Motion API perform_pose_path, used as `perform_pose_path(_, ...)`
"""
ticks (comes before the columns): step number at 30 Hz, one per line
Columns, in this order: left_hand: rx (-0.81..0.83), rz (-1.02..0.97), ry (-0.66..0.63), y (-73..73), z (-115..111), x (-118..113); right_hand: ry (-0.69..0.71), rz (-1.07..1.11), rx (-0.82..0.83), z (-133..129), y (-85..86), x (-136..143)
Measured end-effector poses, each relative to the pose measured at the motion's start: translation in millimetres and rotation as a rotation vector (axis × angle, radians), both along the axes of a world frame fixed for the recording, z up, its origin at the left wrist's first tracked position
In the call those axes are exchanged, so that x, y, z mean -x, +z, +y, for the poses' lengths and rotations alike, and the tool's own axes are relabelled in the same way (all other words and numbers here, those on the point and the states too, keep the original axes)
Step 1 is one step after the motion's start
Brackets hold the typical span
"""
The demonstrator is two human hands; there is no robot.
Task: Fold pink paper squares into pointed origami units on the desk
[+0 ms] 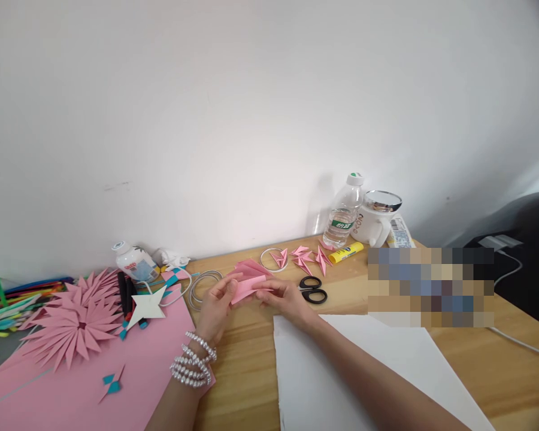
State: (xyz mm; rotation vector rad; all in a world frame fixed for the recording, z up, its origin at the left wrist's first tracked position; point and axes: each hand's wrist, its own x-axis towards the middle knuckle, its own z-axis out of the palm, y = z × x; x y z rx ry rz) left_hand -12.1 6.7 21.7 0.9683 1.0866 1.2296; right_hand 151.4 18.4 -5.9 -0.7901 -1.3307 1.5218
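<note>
A small folded piece of pink paper (248,290) is held between both hands above the wooden table. My left hand (217,305), with pearl bracelets on its wrist, pinches the paper's left side between thumb and fingers. On the right side, my right hand (284,299) grips the paper's edge. Behind the held piece lies more pink paper (250,267), partly covered by it. Black-handled scissors (313,290) rest just right of my right hand.
Pink star flowers (81,324) and a white paper star (147,306) lie left on pink paper (130,377). White sheets (341,383) lie right. Toward the wall are small pink folded pieces (302,258), a yellow glue stick (346,252), a water bottle (342,212) and a mug (374,222).
</note>
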Motion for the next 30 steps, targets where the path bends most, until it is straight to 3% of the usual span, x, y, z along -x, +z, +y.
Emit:
perform_pose_path(3, -0.041, -0.097, -0.133, 2.3, -1, -2, -0.121, -0.008, -0.049, 2, -0.6, -1)
perform_pose_path(6, -0.045, -0.093, -0.207, 1.9, -2, -2, -0.155, -0.014, -0.062, 3, -2.4, -2)
perform_pose_path(13, -0.04, 0.009, -0.034, -1.9, -1, -2, -0.055, 0.02, -0.065, 1, -2.2, -2)
perform_pose_path(19, -0.067, -0.038, -0.032, -0.6, 1, -3, -0.09, 0.061, -0.019, 1, 0.3, -3)
perform_pose_path(25, -0.108, 0.179, -0.045, -6.2, 2, 3, -0.026, 0.114, -0.032, -2, 6.5, -4)
perform_pose_path(30, -0.122, 0.238, -0.031, -5.6, -1, 0, -0.131, 0.034, -0.014, -1, 3.3, -4)
